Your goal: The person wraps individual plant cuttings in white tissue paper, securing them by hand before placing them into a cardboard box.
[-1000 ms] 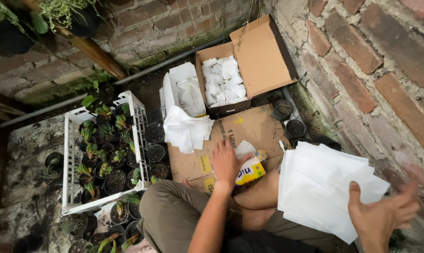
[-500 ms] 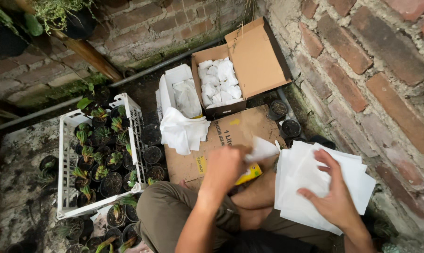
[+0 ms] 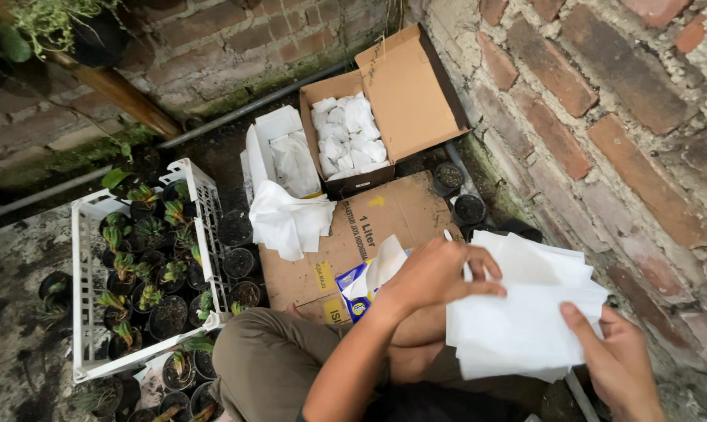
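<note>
Sitting cross-legged on the ground, a person holds a stack of white paper sheets (image 3: pixel 525 320) over the right knee. Left hand (image 3: pixel 439 275) rests on the stack's left edge, fingers (image 3: pixel 478 270) curled and pinching the top sheet. Right hand (image 3: pixel 615 363) supports the stack's near right corner, thumb on top. Just left lies an opened tissue pack (image 3: pixel 361 285) on flattened cardboard (image 3: pixel 353 234). Farther off, an open cardboard box (image 3: pixel 384 101) holds white wrapped bundles. At left, a white plastic crate (image 3: pixel 84 266) holds small potted plants.
</note>
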